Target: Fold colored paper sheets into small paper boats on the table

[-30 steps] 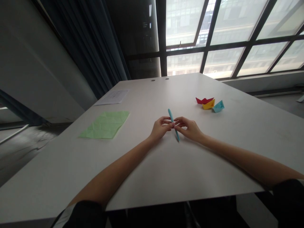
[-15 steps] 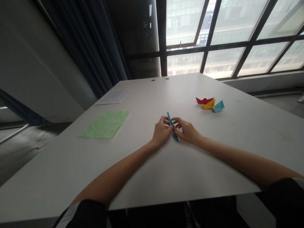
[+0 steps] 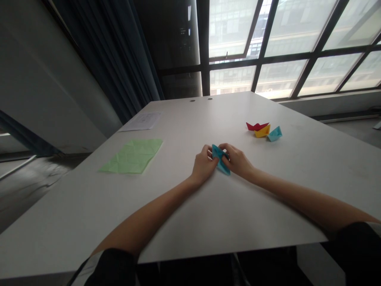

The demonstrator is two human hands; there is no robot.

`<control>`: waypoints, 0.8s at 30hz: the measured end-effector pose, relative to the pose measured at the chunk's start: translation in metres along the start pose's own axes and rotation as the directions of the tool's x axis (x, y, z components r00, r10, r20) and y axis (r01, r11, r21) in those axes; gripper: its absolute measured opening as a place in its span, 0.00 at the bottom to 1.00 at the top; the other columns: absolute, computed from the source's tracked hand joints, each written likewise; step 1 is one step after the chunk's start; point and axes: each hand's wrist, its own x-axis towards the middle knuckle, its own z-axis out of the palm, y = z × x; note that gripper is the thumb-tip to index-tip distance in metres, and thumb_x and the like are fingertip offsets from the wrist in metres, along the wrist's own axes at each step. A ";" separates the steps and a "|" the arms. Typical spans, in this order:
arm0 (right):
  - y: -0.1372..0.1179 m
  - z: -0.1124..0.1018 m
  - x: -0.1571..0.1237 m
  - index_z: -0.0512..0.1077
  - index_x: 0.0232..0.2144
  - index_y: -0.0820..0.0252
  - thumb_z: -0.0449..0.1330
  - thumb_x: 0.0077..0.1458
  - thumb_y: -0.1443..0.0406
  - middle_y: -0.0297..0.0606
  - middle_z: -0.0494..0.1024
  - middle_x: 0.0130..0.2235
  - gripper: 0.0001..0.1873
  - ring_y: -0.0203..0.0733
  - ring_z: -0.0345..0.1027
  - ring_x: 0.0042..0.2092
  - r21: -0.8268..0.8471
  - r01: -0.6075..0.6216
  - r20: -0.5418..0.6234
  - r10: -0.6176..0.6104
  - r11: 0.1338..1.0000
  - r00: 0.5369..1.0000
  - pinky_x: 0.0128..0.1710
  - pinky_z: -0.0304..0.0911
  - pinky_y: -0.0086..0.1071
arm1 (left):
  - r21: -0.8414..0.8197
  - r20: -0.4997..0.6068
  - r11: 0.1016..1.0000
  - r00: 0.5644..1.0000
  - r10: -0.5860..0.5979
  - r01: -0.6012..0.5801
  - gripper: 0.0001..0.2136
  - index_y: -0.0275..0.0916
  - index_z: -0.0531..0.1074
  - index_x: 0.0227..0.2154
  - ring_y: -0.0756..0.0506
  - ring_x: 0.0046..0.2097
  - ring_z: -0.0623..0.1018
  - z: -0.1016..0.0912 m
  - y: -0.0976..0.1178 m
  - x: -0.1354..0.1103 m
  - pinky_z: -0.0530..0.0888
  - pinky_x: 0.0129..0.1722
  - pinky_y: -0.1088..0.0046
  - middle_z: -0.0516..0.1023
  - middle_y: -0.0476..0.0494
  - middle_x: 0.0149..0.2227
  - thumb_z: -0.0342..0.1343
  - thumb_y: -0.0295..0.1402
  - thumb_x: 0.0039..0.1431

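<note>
A folded piece of blue paper point(image 3: 222, 163) rests on the white table point(image 3: 208, 214) between my two hands. My left hand point(image 3: 204, 166) pinches its left side with curled fingers. My right hand point(image 3: 238, 161) grips its right side, fingers curled over the top edge. The paper is spread apart into a small open shape between the fingers.
Three small paper boats, red point(image 3: 256, 126), yellow point(image 3: 262, 131) and light blue point(image 3: 274, 134), sit together at the right. A creased green sheet point(image 3: 132, 156) lies flat at the left, a white printed sheet point(image 3: 142, 121) beyond it. Windows stand behind the far table edge.
The blue paper was a thin flat strip held upright between my fingertips. Both hands have pulled its sides apart, and it is wider now and lower on the table.
</note>
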 end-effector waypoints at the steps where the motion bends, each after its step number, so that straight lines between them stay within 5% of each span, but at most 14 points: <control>1: 0.002 -0.001 0.001 0.63 0.40 0.58 0.50 0.48 0.73 0.40 0.72 0.40 0.15 0.38 0.68 0.33 -0.012 -0.005 -0.006 0.005 1.000 1.000 0.34 0.62 0.31 | 0.022 -0.002 1.000 1.000 0.003 -0.003 0.08 0.41 0.63 0.31 0.52 0.25 0.72 -0.001 -0.001 0.000 0.65 0.25 0.79 0.70 0.53 0.25 0.53 0.27 0.47; 24: 0.011 -0.001 0.009 0.66 0.30 0.58 0.54 0.42 0.71 0.36 0.72 0.32 0.09 0.37 0.65 0.30 -0.001 -0.118 0.013 0.118 0.993 0.993 0.30 0.59 0.29 | 0.264 0.024 0.963 0.999 0.045 -0.050 0.03 0.41 0.66 0.28 0.49 0.27 0.72 0.000 -0.009 0.008 0.65 0.28 0.76 0.72 0.51 0.25 0.53 0.30 0.48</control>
